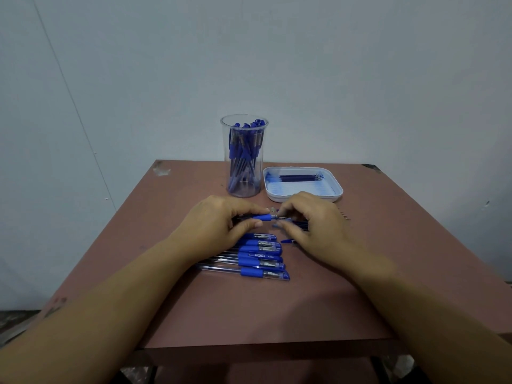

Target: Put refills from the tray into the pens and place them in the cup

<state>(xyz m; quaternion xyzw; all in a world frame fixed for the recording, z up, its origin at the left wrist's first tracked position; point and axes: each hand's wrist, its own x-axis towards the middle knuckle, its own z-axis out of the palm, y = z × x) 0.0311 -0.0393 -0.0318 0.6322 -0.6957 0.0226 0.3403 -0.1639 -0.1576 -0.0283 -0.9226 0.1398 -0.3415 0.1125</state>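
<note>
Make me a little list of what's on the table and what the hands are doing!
cup: clear, upright, far side of table, holds blue pens
tray: white, right of cup, few dark refills inside
row of pens: lying flat, nearest the person
left hand: grips one pen
right hand: pinches that pen's front end

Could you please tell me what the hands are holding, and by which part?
One pen, held by both: the left hand pinches its barrel at the blue grip, the right hand pinches its tip end.
</note>
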